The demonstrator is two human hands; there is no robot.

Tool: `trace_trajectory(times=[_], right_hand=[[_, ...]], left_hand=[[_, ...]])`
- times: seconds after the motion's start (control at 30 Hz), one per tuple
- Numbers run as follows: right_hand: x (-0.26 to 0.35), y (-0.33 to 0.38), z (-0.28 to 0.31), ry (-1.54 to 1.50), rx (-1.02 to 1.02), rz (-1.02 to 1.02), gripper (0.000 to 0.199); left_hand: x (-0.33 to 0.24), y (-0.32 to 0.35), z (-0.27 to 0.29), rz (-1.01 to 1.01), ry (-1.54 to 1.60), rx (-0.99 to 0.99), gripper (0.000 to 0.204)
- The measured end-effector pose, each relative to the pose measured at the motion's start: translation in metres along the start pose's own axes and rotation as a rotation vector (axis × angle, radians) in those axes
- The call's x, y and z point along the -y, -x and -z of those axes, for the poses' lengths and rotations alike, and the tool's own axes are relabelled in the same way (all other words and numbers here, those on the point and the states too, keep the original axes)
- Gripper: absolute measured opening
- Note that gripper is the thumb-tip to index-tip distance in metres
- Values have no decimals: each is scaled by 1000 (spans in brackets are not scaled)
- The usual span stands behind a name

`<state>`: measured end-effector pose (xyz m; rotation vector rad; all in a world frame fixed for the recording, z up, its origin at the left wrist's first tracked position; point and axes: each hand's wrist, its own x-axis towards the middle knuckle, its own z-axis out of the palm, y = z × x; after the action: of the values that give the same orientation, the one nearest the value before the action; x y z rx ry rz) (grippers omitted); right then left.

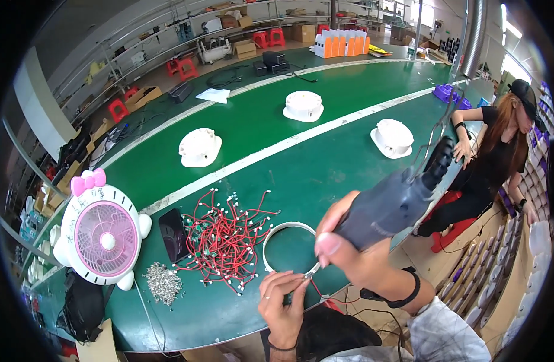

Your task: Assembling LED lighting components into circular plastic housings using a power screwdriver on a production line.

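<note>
My left hand (283, 304) pinches the lower rim of a thin white ring (265, 248) at the table's near edge. Beside its fingertips a small part sits on the rim, and a red wire (318, 291) trails from there to the right. My right hand (355, 259) is wrapped round a dark grey electric screwdriver (379, 211), held tilted over the ring's right side. Its tip is hidden behind my hand. Left of the ring lies a tangled pile of red wires (225, 241) with white connectors. A heap of small silver screws (163, 283) lies nearer me.
A black phone (172, 235) lies beside the wires, near a pink-and-white fan (108, 241). White round housings (200, 147) (303, 106) (392, 139) stand farther back on the green table (259, 175). At the right, a person (500, 133) works near purple parts (451, 95).
</note>
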<state>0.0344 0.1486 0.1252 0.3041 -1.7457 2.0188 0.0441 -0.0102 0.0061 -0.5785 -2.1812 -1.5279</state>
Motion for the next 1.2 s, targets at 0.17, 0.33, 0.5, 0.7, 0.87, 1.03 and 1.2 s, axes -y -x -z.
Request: trace_trajectory(times=[0.17, 0.33, 0.5, 0.7, 0.87, 1.03, 1.2], right_hand=[[-19, 1, 30, 74, -111, -28, 69], [-66, 59, 68, 327, -241, -191, 89], [-56, 102, 74, 372, -399, -306, 88], [-54, 125, 48, 459, -169, -364, 60], [-59, 112, 26, 504, -45, -313, 44], [-66, 102, 16, 393, -23, -375, 36], [-75, 99, 17, 241, -128, -435, 35]], left_hand=[[7, -11, 73, 106, -99, -391, 15], [45, -34, 170, 252, -485, -417, 8], [76, -42, 191, 268, -517, -287, 20], [22, -21, 115, 101, -483, -8, 30], [-17, -20, 39, -87, -435, 433, 37], [0, -16, 19, -146, -367, 405, 25], [-3, -21, 13, -137, -394, 402, 23]])
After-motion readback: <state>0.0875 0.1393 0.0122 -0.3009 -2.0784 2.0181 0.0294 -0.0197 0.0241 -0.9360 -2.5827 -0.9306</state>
